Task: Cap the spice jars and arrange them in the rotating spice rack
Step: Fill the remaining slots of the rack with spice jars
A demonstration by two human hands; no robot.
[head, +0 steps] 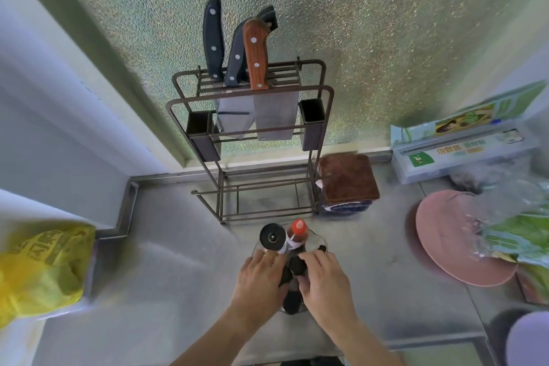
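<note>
Both hands were over the rack [319, 242], which stood on the steel counter [178, 276] just in front of the knife stand [252, 142]. The left hand [261, 276] lay on the rack's left side, fingers curled down around a dark-capped jar [286, 275]; the grip appeared intended to steady that jar or the rack against turning. The right hand [322, 275] sat on the right side, fingers bent and close together, tips at the black cap [297, 264] of a middle jar; whether it was pinching the cap or only pressing it could not be told, as the fingers hid the contact. Another dark jar [292, 301] showed between the wrists. At the rack's far side stood 2 taller items, a black-lidded bottle [272, 237] and a red-topped bottle [298, 232], likely set behind so the shorter jars remained reachable. In my judgement capping was in hand, with arrangement nearly complete. Motion blur limited finer detail.
</note>
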